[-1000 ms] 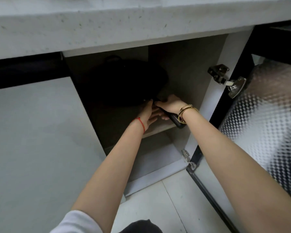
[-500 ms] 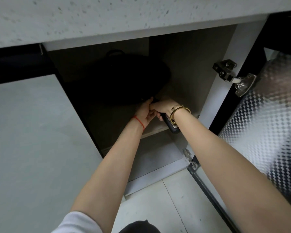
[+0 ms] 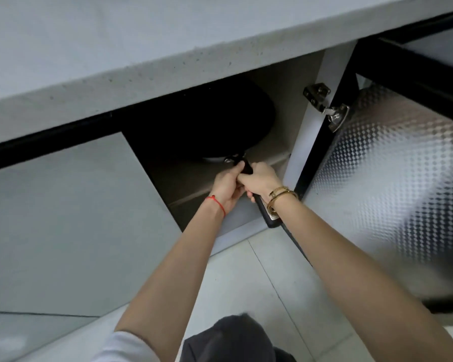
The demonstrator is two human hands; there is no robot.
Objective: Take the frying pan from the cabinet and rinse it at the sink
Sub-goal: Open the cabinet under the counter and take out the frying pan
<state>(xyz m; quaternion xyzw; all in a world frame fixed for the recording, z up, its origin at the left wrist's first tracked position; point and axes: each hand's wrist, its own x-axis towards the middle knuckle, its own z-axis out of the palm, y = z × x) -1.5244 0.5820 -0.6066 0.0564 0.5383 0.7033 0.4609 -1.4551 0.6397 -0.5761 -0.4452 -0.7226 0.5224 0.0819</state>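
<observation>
Both hands hold one black frying pan (image 3: 199,126) by its handle (image 3: 268,218), at the centre of the frame. Its dark bowl sits on the shelf inside the open cabinet (image 3: 277,82), while the handle end sticks out past the shelf edge. The right hand (image 3: 259,180) curls over the handle from above; the left hand (image 3: 226,188) wraps it just beside, fingers touching. At the right, the open door (image 3: 387,178) shows a patterned silver lining and a hinge (image 3: 324,105). A pale countertop (image 3: 115,48) spans the top.
</observation>
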